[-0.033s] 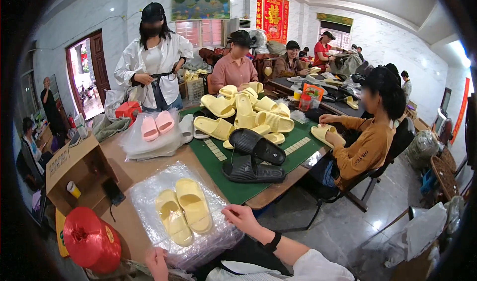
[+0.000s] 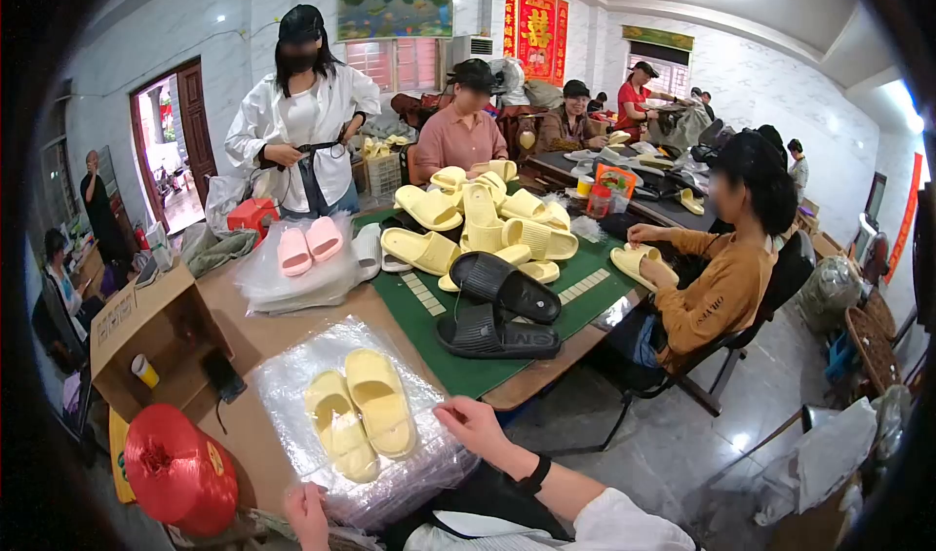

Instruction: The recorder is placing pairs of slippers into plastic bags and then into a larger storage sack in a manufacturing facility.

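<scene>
Clear plastic bags point(image 2: 278, 405) lie stacked before you, and your right hand point(image 2: 472, 426) has thumb and fingers drawn narrow, pinching the edge of the film. Your left hand point(image 2: 308, 514) is at the near left corner with its fingers curled; you cannot tell from this view whether it grips the plastic. Between your hands, the yellow pair of slippers point(image 2: 383, 405) lies side by side on the stack, glossy film crossing at least the left one. Beneath is the brown desk point(image 2: 246, 344), with a red spool of twine point(image 2: 180, 473) to your left and an open cardboard box point(image 2: 122, 307) behind it. Farther out, a green mat point(image 2: 400, 332) carries black slippers point(image 2: 497, 336) and a yellow slipper pile point(image 2: 480, 221). Pink slippers point(image 2: 324, 239) rest on more plastic to the left of the mat. On your right, a seated co-worker point(image 2: 721, 302) handles another yellow slipper point(image 2: 632, 266).
</scene>
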### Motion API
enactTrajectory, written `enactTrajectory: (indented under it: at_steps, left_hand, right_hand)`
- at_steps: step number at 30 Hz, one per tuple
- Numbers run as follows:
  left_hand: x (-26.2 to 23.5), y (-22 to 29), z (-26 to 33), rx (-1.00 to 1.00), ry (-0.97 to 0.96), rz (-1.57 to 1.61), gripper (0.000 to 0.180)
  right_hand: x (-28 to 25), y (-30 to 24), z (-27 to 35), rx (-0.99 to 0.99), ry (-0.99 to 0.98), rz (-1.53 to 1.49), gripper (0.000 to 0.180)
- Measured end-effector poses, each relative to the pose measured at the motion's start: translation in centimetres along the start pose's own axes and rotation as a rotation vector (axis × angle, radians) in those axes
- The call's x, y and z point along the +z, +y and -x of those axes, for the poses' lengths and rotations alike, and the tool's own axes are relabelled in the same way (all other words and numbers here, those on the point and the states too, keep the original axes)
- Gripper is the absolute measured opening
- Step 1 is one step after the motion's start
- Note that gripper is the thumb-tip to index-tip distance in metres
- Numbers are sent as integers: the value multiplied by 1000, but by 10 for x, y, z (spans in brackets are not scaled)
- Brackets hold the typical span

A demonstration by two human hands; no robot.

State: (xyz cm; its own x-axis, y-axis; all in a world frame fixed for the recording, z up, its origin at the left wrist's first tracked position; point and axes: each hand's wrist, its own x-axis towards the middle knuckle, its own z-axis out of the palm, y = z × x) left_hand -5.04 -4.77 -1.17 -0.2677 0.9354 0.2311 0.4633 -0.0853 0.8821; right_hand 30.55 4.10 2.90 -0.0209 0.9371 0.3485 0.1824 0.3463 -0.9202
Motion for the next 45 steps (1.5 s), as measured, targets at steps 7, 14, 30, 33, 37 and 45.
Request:
enactTrajectory:
  at_steps: [7, 14, 30, 33, 37, 45]
  left_hand:
    - [18, -20, -11, -308, 80, 290, 39]
    - [30, -21, -23, -161, 70, 333, 35]
    - [25, -37, -12, -144, 79, 253, 27]
    - [26, -28, -10, -188, 82, 269, 27]
    - [26, -22, -9, -136, 69, 295, 27]
    - [28, -28, -9, -184, 71, 335, 26]
  right_hand:
    - [-46, -136, 18, -883, -61, -272, 15]
    - [-32, -261, 20, -2177, -1, -738, 28]
    - [11, -271, 15, -1905, -49, -946, 38]
    - [-1, -266, 14, -1818, -264, -861, 39]
    - [2, -271, 15, -1902, -264, -861, 39]
    - [3, -278, 19, -1832, -191, -843, 41]
